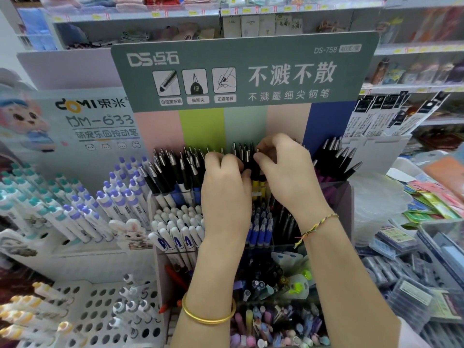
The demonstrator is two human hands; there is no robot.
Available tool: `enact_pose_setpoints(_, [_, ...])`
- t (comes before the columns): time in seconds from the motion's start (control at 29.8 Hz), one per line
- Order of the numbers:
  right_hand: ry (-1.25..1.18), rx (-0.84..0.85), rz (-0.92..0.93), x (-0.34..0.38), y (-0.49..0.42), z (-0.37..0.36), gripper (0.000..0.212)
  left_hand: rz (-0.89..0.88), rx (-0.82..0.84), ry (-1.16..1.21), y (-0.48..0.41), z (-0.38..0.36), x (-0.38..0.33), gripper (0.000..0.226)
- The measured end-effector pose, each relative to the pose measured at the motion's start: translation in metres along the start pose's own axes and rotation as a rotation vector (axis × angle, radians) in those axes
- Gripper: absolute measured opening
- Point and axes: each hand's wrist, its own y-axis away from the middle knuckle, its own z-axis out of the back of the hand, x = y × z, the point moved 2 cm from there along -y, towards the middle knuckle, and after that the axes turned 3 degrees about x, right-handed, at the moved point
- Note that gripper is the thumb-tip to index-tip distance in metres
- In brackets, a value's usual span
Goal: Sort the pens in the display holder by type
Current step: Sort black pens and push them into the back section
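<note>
Pens (175, 169) with black caps and silver clips fill the back row of the clear display holder (347, 192), standing tilted and crowded under the green sign card (246, 71). Both my hands are up in that row, close together near its middle.

My left hand (226, 179) lies knuckles up over the tops of the black-capped pens. Its fingers are bent down among them and the tips are buried, so I cannot tell whether they hold any. The thumb reaches across to the right, towards a yellow-barrelled pen (256, 188).

My right hand (283, 167) is curled just beside the left. Its thumb and forefinger pinch the black upper part of that yellow-barrelled pen, which stands in the back row between my two hands, with a second yellow one touching it.

One step lower in the holder, white pens (180, 222) sit on the left and blue pens (261, 227) near the middle, partly behind my wrists. The lowest front compartment holds mixed pastel pens (276, 327).

A gold bangle (208, 315) circles my left forearm and a braided cord (316, 226) my right wrist. Left of the holder, a white rack (100, 297) carries purple-capped pens (120, 197).
</note>
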Motion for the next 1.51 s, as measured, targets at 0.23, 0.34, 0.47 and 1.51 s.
enact_pose_setpoints(0.23, [0.027,0.004,0.003,0.002,0.002,-0.003,0.011,0.021,0.024,0.008,0.0,0.002,0.0,0.012])
enact_pose_setpoints(0.34, [0.025,-0.018,-0.013,0.001,0.004,-0.002,0.012,0.039,0.029,-0.004,0.0,0.002,0.0,0.013])
enact_pose_setpoints(0.47, [0.033,-0.022,-0.043,0.0,0.007,0.0,0.022,0.048,0.031,0.003,-0.001,0.002,-0.001,0.015])
enact_pose_setpoints(1.51, [0.116,-0.143,0.074,0.01,0.017,0.004,0.019,-0.002,-0.088,0.048,0.012,0.018,-0.004,0.018])
